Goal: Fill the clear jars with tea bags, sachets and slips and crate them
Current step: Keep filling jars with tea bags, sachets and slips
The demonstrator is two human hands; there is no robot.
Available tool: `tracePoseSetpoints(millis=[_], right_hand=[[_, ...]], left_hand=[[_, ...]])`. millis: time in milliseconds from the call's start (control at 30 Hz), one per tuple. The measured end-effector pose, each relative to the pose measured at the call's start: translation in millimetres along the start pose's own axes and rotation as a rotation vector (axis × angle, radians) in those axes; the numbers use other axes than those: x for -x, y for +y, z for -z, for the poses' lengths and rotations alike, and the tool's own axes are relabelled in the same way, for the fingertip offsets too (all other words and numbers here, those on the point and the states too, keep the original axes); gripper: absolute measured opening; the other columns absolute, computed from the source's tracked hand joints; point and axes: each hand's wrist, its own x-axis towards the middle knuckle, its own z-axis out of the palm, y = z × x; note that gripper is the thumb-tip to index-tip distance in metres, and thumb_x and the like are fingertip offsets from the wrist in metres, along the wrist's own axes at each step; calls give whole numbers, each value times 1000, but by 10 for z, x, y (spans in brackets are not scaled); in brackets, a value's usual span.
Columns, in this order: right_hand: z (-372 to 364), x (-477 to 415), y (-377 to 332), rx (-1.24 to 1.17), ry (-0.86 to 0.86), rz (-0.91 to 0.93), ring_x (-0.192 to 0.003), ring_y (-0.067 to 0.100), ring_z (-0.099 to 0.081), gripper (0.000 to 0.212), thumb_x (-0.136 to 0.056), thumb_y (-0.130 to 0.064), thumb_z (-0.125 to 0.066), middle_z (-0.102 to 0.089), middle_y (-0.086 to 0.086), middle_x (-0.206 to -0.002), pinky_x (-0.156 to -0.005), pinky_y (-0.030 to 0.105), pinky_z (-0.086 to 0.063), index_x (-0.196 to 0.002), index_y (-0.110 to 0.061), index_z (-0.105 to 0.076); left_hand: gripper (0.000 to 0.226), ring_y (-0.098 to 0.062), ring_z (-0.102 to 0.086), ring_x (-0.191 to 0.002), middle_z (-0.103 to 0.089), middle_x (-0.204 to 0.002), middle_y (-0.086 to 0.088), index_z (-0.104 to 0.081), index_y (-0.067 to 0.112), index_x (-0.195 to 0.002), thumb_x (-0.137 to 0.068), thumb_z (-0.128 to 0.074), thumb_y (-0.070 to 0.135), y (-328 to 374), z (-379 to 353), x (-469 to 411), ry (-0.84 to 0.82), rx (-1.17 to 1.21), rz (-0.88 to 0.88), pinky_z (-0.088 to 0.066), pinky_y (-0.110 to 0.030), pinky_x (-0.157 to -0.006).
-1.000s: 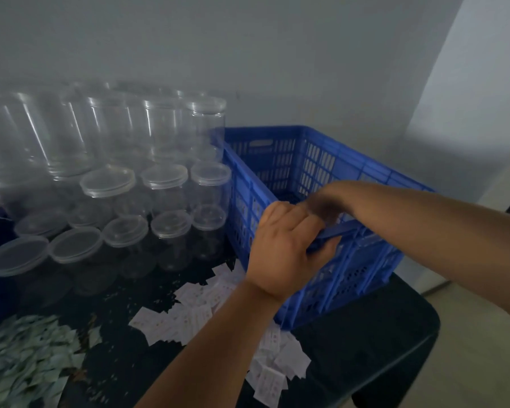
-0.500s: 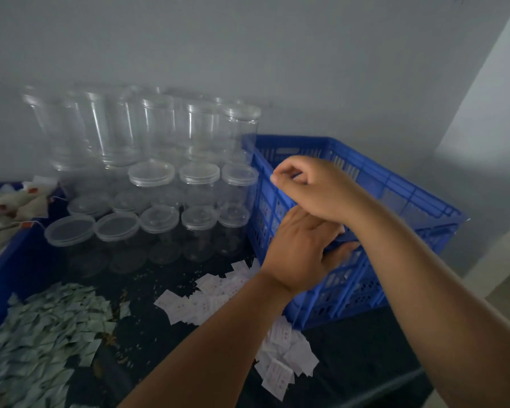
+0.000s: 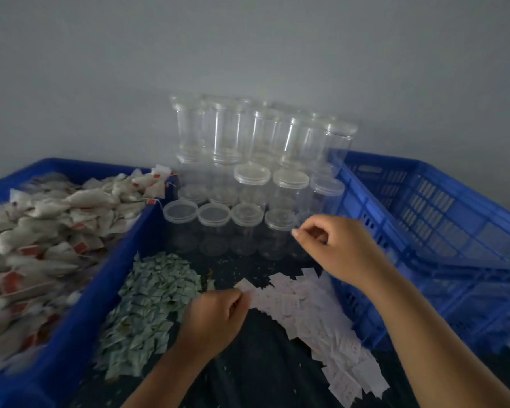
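Clear lidded jars (image 3: pixel 248 219) stand stacked in rows at the back of the dark table. My left hand (image 3: pixel 215 316) is curled low in the middle and pinches a white slip (image 3: pixel 243 285) at the near edge of the slip pile (image 3: pixel 309 310). My right hand (image 3: pixel 339 248) hovers loosely curled just right of the front-row jars, with nothing visible in it. The blue slatted crate (image 3: pixel 430 219) on the right looks empty. Green sachets (image 3: pixel 150 298) lie heaped left of my left hand. Tea bags (image 3: pixel 50 231) fill a blue bin.
The blue bin (image 3: pixel 80 328) holding the tea bags takes up the left side, its wall close to the sachet pile. A grey wall (image 3: pixel 248 54) rises right behind the jars. Dark table top (image 3: pixel 262 372) shows between my forearms.
Both hands have left the crate's rim. My left hand dropped to the slip pile and my right hand moved left toward the jars. The view swung left, bringing the tea bag bin in.
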Motion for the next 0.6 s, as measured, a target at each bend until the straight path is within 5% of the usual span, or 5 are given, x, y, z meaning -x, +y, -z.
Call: tracePoseSetpoints(millis=[100,267,333,433,600], right_hand=[[-444,-241,-204,48,-100,41,-110,2,-67,30,-99,-53,-69,-72,-18,-114,-92,28,-55,-121,-32,-72],[-783,-916,-515,294,117,165,-142,30,-47,68,-97,-62,-64,-57,6,-150,-118,50,-43,-152,-22,-53],[-831,-1217,-559,436,62,79,-160,40,-25,81,-98,-72,-54,-39,15,-168,-131,58,-21,-164,-28,-36],[-938,-1560,-499,628,-66,-47,-165,46,7,95,-95,-89,-28,-17,21,-177,-128,63,11,-172,-36,-12],[-1069,-1710,-505,665,29,-3,-162,44,-18,81,-96,-83,-40,-56,15,-156,-129,62,8,-157,-31,-47]], left_hand=[[63,-16,-46,-49,-40,-50,2,-38,24,-58,-107,-46,61,-345,-25,239,-152,34,138,-26,-24,-48],[61,-13,-47,-53,-53,-64,-7,-42,21,-62,-101,-46,67,-494,-36,223,-225,209,255,-30,-31,-53],[59,-10,-44,-52,-49,-59,-5,-42,21,-62,-100,-48,66,-509,-22,233,-232,277,279,-30,-32,-53],[61,-11,-42,-51,-50,-64,-9,-41,19,-63,-96,-45,70,-508,-24,241,-261,258,273,-28,-31,-53],[61,-12,-42,-52,-47,-62,-7,-41,19,-64,-95,-43,71,-561,2,206,-250,263,277,-29,-30,-53]])
